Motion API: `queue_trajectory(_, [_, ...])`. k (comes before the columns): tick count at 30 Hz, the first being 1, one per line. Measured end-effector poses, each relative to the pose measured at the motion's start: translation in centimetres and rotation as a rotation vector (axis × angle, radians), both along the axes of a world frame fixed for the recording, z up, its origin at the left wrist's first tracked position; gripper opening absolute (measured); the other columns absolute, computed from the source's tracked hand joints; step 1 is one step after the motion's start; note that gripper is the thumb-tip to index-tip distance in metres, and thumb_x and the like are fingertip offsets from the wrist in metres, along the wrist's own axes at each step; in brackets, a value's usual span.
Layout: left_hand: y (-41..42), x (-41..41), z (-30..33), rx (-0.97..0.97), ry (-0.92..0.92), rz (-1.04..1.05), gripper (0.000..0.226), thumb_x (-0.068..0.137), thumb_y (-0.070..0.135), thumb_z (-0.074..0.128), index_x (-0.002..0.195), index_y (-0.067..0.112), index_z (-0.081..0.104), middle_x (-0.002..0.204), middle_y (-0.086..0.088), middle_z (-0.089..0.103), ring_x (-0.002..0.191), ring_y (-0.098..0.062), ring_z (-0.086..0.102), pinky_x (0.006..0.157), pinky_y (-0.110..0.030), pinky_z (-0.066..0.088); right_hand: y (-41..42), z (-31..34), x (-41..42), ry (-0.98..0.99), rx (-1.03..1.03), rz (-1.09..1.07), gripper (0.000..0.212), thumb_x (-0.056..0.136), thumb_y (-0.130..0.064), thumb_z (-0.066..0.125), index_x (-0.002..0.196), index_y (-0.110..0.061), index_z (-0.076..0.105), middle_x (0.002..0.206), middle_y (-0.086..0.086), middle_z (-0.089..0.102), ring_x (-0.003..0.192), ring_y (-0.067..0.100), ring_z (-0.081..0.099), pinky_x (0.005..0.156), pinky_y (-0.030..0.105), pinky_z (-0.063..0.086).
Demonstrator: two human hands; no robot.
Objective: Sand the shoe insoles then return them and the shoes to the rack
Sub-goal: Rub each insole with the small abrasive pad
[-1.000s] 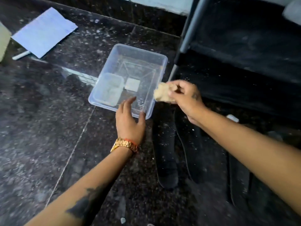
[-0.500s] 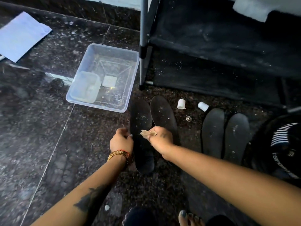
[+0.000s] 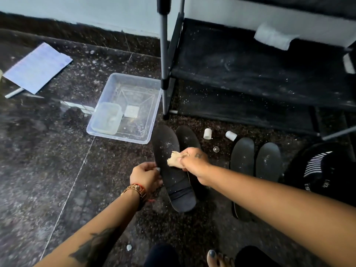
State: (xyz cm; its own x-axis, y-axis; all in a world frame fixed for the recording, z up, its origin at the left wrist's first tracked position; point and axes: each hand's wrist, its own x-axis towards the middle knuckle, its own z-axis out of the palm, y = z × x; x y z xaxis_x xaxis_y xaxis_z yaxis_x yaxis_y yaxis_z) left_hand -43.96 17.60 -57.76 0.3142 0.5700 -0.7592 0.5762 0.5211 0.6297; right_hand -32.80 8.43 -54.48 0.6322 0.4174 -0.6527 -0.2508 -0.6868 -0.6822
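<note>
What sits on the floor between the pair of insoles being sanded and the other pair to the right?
In the head view, two small white caps and a small round metal piece lie on the dark floor there.

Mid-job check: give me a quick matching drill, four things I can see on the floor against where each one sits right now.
Things:
1. sandpaper piece
2. clear tub
3. blue paper
4. two white caps

Places:
A. far left on the floor, by the wall
B. on the floor between the two insole pairs
C. in the right hand, over an insole
D. beside the rack's grey leg

Pairs: 1-C, 2-D, 3-A, 4-B
</note>
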Motion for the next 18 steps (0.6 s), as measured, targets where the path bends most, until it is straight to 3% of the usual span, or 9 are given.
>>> queue_trajectory(3, [0.6, 0.3, 3.9, -0.039, -0.097, 0.012, 0.015, 0.09, -0.007, 0.05, 0.083, 0.004, 0.057, 0.067, -0.009, 0.055, 0.053, -0.018, 0.052, 0.04, -0.022, 0.052, 0.3, 3.2, 1.0, -0.029, 0.019, 0.006, 0.014, 0.08, -0.008, 0.063, 0.092, -0.015, 0.067, 0.083, 0.001, 0.062, 0.077, 0.013, 0.056, 0.066, 0.021, 0.048])
queue_trajectory(9, [2.3, 1.0, 12.4, -0.049, -0.2, -0.037, 0.017, 0.089, -0.01, 0.049, 0.083, 0.005, 0.054, 0.07, -0.011, 0.056, 0.046, -0.013, 0.056, 0.041, -0.021, 0.052, 1.3, 9.8, 1.5, -0.071, 0.079, -0.048, 0.011, 0.081, -0.008, 0.061, 0.083, -0.018, 0.063, 0.09, 0.006, 0.066, 0.086, 0.021, 0.062, 0.074, 0.037, 0.056])
queue_trajectory(11, [2.9, 1.1, 14.9, -0.051, -0.222, -0.032, 0.019, 0.088, -0.01, 0.049, 0.082, 0.007, 0.053, 0.072, -0.01, 0.056, 0.05, -0.015, 0.055, 0.041, -0.021, 0.052, 1.5, 12.1, 1.5, -0.079, 0.106, -0.064, 0.016, 0.081, -0.007, 0.06, 0.074, -0.021, 0.061, 0.093, 0.006, 0.066, 0.086, 0.02, 0.062, 0.074, 0.037, 0.056])
queue_trajectory(13, [3.2, 1.2, 17.3, -0.054, -0.241, -0.02, 0.021, 0.088, -0.009, 0.048, 0.079, 0.01, 0.052, 0.071, -0.009, 0.056, 0.042, -0.011, 0.056, 0.04, -0.021, 0.051, 1.7, 14.4, 1.6, -0.099, 0.137, -0.084, 0.019, 0.08, -0.009, 0.061, 0.07, -0.025, 0.06, 0.092, 0.005, 0.066, 0.086, 0.019, 0.061, 0.076, 0.035, 0.054])
queue_trajectory(18, [2.4, 1.2, 22.7, -0.088, -0.363, 0.026, 0.019, 0.09, 0.001, 0.046, 0.079, 0.013, 0.055, 0.069, -0.004, 0.058, 0.038, -0.006, 0.057, 0.039, -0.015, 0.047, 1.6, 19.6, 0.7, -0.097, 0.227, -0.162, 0.011, 0.082, -0.011, 0.062, 0.081, -0.022, 0.063, 0.099, 0.005, 0.068, 0.087, 0.017, 0.061, 0.075, 0.03, 0.051])
